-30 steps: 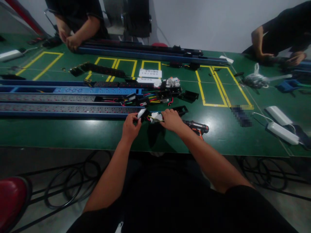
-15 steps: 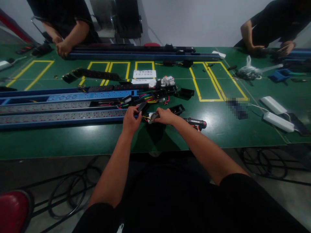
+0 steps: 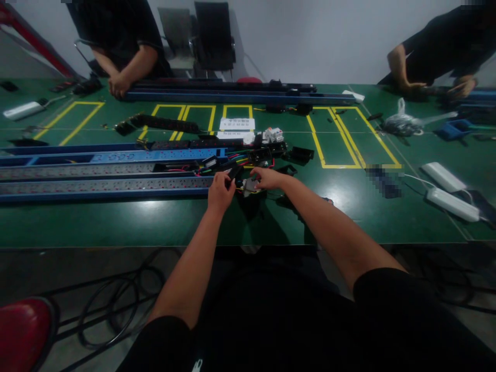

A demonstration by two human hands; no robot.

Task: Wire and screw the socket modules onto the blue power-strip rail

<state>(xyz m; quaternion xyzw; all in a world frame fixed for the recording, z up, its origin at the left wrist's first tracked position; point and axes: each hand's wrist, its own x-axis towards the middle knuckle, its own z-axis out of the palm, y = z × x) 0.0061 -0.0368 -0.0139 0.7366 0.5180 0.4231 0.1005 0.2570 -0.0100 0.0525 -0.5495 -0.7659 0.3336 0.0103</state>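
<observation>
My left hand (image 3: 221, 194) pinches a small black plastic part (image 3: 234, 171) at the right end of the nearest socket strip (image 3: 174, 183). Just right of it, my right hand (image 3: 270, 179) has thumb and fingers curled on a small grey-white component (image 3: 250, 186) with thin yellow and red wires beside it. Blur keeps the exact kind of both parts unclear. Loose coloured wires (image 3: 232, 155) and a black end housing (image 3: 259, 155) lie just beyond my hands. Another black housing (image 3: 301, 154) rests farther right.
Blue and grey socket rails (image 3: 77, 170) stretch left on the green table (image 3: 174, 222). White terminal blocks (image 3: 273, 135) and paper labels (image 3: 237, 124) sit behind. White adapters (image 3: 451, 204) lie at right. Two people work across the table, one's hands (image 3: 120, 85) by a long rail (image 3: 232, 96).
The view has shifted, so the table appears farther right. My right fingers have spread somewhat, exposing more of the grey-white component. My right forearm now covers most of the black tool beside it.
</observation>
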